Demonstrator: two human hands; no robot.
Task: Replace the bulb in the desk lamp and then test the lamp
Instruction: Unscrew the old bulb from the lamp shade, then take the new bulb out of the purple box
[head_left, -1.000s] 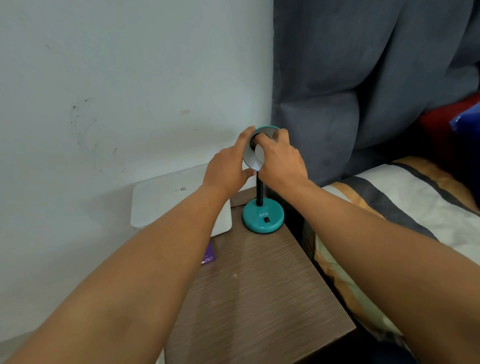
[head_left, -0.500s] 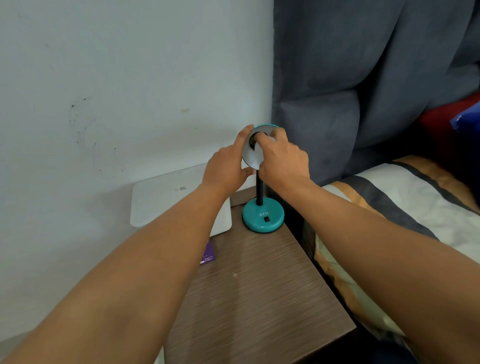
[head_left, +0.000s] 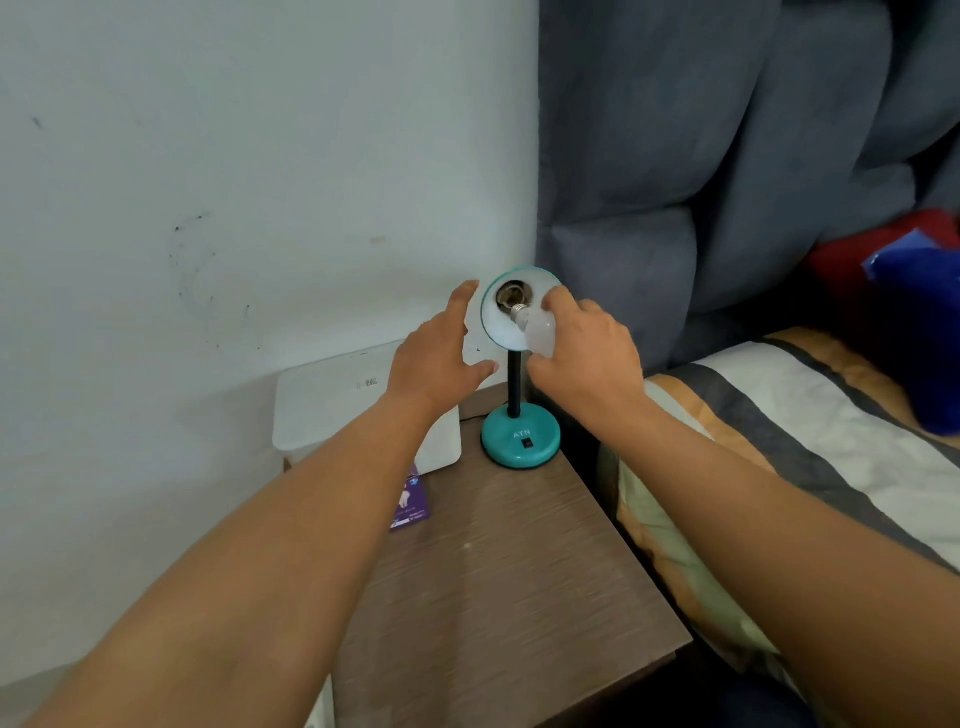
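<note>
A small teal desk lamp stands at the back of a wooden bedside table, its round base (head_left: 521, 439) carrying a black switch. Its shade (head_left: 498, 322) is tilted toward me, white inside, and the dark socket (head_left: 509, 295) in its middle is bare. My right hand (head_left: 584, 353) holds a white bulb (head_left: 537, 326) just outside the socket, with the metal screw end pointing at it. My left hand (head_left: 439, 353) hovers just left of the shade, fingers spread, holding nothing.
The bedside table (head_left: 498, 597) sits in a corner against a white wall. A white box-like device (head_left: 358, 400) and a purple card (head_left: 413, 501) lie at its back left. A bed with a striped cover (head_left: 810, 441) and a grey padded headboard (head_left: 727, 156) borders the right.
My right hand has pulled the bulb out of the socket, which now shows bare. My left hand has let go of the shade and opened beside it.
</note>
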